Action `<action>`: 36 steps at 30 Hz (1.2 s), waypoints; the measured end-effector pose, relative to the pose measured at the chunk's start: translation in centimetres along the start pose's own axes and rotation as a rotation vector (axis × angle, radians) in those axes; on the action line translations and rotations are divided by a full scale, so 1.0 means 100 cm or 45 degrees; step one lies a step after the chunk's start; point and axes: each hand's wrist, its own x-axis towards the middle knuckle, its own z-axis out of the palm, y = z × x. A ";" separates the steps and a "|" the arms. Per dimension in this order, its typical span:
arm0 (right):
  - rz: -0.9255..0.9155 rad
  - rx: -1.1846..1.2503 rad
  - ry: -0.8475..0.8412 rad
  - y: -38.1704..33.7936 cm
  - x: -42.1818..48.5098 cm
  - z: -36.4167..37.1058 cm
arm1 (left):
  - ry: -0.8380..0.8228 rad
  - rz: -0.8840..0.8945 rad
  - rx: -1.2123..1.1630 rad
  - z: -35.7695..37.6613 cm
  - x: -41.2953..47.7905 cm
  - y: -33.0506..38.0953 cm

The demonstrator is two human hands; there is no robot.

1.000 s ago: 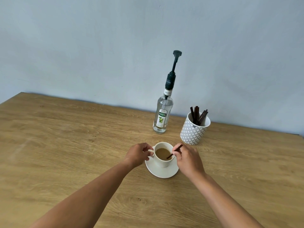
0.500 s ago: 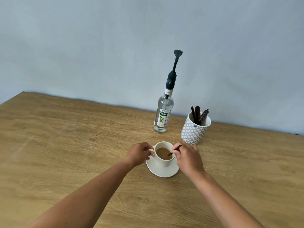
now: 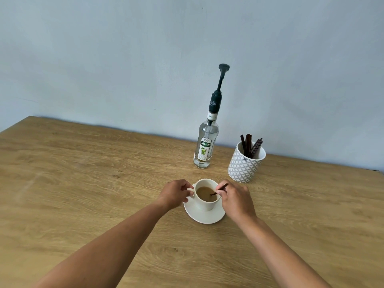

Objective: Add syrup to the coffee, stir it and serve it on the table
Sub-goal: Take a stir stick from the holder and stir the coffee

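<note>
Wooden table (image 3: 83,183) carries, in the head view, a cup (image 3: 205,201) on its saucer (image 3: 204,217), well in from the far edge. Left hand (image 3: 175,194) pinches the cup's handle; right hand (image 3: 235,199) pinches a dark stirrer (image 3: 220,189) dipped in the coffee (image 3: 204,193). Stirring seems underway; next, likely lifting the stirrer out without drips. Syrup bottle (image 3: 205,146) stands behind, near the far edge.

Both bare forearms reached forward and converged. The left hand (image 3: 175,193) curled, its fingers (image 3: 188,187) pinched closed at its right side. The right hand (image 3: 235,199) arched downward, fingertips pinched together.
</note>
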 end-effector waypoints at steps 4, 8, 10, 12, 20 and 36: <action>-0.014 0.078 0.032 -0.003 -0.006 0.000 | 0.007 0.009 0.013 0.000 0.000 -0.001; -0.030 0.097 0.047 -0.009 -0.006 0.003 | 0.006 -0.001 0.007 0.001 0.000 -0.001; -0.016 0.050 0.052 -0.007 -0.005 0.003 | 0.006 -0.003 0.001 0.000 0.000 -0.001; -0.002 -0.002 0.038 -0.003 -0.005 0.001 | 0.002 0.001 0.003 0.000 0.000 -0.002; -0.040 0.076 0.021 -0.007 -0.008 0.003 | 0.007 0.005 0.016 0.002 0.000 -0.004; -0.068 0.109 0.021 -0.008 -0.008 0.005 | 0.011 0.003 0.020 0.002 -0.001 -0.001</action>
